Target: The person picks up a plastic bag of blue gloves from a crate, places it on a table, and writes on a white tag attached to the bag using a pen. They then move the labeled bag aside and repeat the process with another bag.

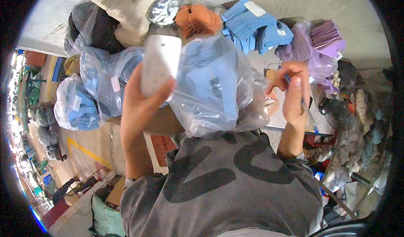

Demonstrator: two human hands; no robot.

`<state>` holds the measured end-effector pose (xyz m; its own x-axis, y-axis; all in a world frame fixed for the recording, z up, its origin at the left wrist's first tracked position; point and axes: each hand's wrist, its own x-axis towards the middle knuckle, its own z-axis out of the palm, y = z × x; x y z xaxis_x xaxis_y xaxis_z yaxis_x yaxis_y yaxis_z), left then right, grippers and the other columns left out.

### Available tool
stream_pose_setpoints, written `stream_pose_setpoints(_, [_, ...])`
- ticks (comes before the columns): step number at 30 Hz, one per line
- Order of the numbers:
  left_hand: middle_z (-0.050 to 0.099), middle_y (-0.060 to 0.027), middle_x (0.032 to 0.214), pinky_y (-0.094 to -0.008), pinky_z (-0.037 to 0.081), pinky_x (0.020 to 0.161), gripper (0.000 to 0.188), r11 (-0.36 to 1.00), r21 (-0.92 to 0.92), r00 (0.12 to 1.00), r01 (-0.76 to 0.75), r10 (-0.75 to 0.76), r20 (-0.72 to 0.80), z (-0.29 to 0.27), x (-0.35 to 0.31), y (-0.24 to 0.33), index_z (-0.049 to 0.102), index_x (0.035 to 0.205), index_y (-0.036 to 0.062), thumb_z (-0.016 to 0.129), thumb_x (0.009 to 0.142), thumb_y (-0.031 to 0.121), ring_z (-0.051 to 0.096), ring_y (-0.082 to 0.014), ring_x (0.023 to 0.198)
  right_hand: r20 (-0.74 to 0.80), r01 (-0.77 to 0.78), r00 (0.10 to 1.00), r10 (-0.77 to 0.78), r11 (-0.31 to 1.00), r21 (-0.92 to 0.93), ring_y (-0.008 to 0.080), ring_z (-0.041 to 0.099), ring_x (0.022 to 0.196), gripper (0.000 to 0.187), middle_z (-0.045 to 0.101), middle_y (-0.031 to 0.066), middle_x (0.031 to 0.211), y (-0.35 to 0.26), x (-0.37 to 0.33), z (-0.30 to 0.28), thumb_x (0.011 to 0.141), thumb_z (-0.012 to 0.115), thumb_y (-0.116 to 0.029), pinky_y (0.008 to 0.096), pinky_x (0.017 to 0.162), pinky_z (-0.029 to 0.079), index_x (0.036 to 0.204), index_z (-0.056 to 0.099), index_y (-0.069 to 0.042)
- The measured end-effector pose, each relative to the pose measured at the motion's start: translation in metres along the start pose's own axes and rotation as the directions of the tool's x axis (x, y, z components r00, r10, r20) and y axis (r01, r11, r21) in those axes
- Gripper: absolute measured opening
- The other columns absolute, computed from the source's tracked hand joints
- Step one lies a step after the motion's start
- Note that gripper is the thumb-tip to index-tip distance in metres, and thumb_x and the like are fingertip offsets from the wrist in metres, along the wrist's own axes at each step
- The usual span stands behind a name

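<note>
Raised at the left, my left hand point(138, 100) pinches a white card tag point(160, 60) between thumb and fingers. The tag has a small hole near its top and faint writing on it. My right hand point(296, 91) has its fingers curled round a blue pen point(315, 127), which points down past the wrist. Between the two hands sits a clear plastic bag point(210, 85) with light blue cut fabric pieces inside. The tag overlaps the bag's left edge in view, and whether they touch I cannot tell.
More bagged blue pieces point(80, 110) lie to the left. Along the back are cream fabric point(122, 9), an orange stack point(198, 20), blue stacks point(256, 28) and purple stacks point(326, 39). A dark fan point(338, 112) stands at the right, beside clutter.
</note>
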<state>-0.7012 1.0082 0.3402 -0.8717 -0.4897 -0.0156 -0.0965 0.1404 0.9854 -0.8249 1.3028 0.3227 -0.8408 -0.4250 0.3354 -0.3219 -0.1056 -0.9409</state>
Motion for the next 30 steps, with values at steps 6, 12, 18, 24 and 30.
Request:
stream_pose_setpoints(6, [0.07, -0.0119, 0.082, -0.0346, 0.052, 0.067, 0.039, 0.856, 0.342, 0.86, -0.389, 0.204, 0.468, 0.036, 0.006, 0.05, 0.069, 0.106, 0.0051, 0.085, 0.078, 0.026, 0.069, -0.0196, 0.076, 0.086, 0.211, 0.977, -0.193, 0.913, -0.348, 0.0141, 0.058, 0.07, 0.018, 0.062, 0.0079, 0.087, -0.02, 0.011, 0.02, 0.097, 0.063, -0.019, 0.0281, 0.06, 0.046, 0.1, 0.068, -0.002])
stream_pose_setpoints(12, [0.071, -0.0112, 0.085, -0.0406, 0.052, 0.066, 0.051, 0.791, 0.399, 0.779, -0.463, 0.149, 0.609, 0.087, 0.016, 0.062, 0.066, 0.112, 0.0103, 0.087, 0.073, 0.036, 0.071, -0.032, 0.079, -0.179, -0.354, 0.922, 0.343, 0.935, -0.032, 0.009, 0.053, 0.066, 0.008, 0.058, -0.0005, 0.077, 0.008, -0.03, -0.01, 0.095, 0.067, -0.013, 0.0249, 0.062, 0.041, 0.096, 0.064, -0.005])
stream_pose_setpoints(18, [0.069, -0.0101, 0.103, -0.039, 0.053, 0.076, 0.068, 0.691, 0.429, 0.58, -0.582, -0.018, 0.815, 0.09, 0.013, 0.031, 0.061, 0.122, 0.0135, 0.092, 0.063, 0.028, 0.068, -0.0318, 0.088, -0.702, -0.402, 0.529, 0.478, 0.869, 0.289, 0.0108, 0.054, 0.058, 0.029, 0.06, 0.002, 0.08, 0.105, -0.081, -0.117, 0.096, 0.07, -0.032, 0.0267, 0.055, 0.047, 0.099, 0.063, -0.004])
stream_pose_setpoints(24, [0.062, -0.0067, 0.098, -0.0369, 0.05, 0.073, 0.076, 0.755, 0.401, 0.512, -0.518, -0.101, 0.853, 0.091, 0.025, 0.006, 0.055, 0.13, 0.0133, 0.091, 0.064, 0.018, 0.062, -0.0243, 0.083, -0.775, -0.823, 0.336, 0.535, 0.567, 0.035, 0.0118, 0.053, 0.058, 0.047, 0.059, 0.0048, 0.082, 0.212, -0.087, -0.177, 0.1, 0.059, -0.043, 0.029, 0.051, 0.053, 0.118, 0.059, 0.0])
stream_pose_setpoints(30, [0.053, -0.0039, 0.109, -0.0308, 0.044, 0.079, 0.068, 0.853, -0.488, 0.879, -0.187, 0.367, 0.304, 0.105, 0.03, -0.002, 0.047, 0.14, 0.0142, 0.076, 0.079, 0.009, 0.046, -0.0199, 0.079, -0.724, -0.544, 0.512, 0.463, 0.826, 0.143, 0.012, 0.053, 0.069, 0.042, 0.057, 0.0087, 0.095, 0.179, -0.087, -0.174, 0.104, 0.051, -0.038, 0.0308, 0.059, 0.055, 0.124, 0.051, -0.001])
